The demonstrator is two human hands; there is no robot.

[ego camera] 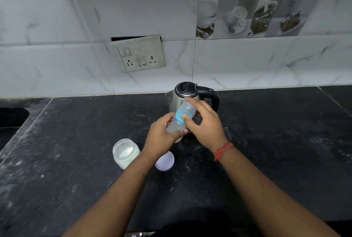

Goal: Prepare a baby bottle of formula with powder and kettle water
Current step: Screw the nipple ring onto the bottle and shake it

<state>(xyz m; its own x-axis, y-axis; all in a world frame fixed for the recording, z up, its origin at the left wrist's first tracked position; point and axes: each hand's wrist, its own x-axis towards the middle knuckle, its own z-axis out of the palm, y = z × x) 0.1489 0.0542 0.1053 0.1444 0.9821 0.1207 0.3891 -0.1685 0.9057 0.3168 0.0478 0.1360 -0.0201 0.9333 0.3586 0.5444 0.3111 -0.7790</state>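
I hold a clear baby bottle [176, 125] tilted above the black counter [76, 151], its blue collar [179, 117] and clear cap pointing up and to the right. My left hand [162, 134] grips the bottle's body from the left. My right hand [204, 124] pinches the collar and cap with thumb and fingers. Cloudy liquid shows inside the bottle. A steel kettle [185, 94] with a black lid and handle stands right behind the bottle, lid down. An open glass jar of white powder [125, 152] stands left of my left forearm.
A pale round lid [165, 161] lies on the counter by the jar, partly under my left arm. A switch and socket plate [141, 54] is on the tiled wall behind. A dark recess [11, 116] sits at the counter's far left.
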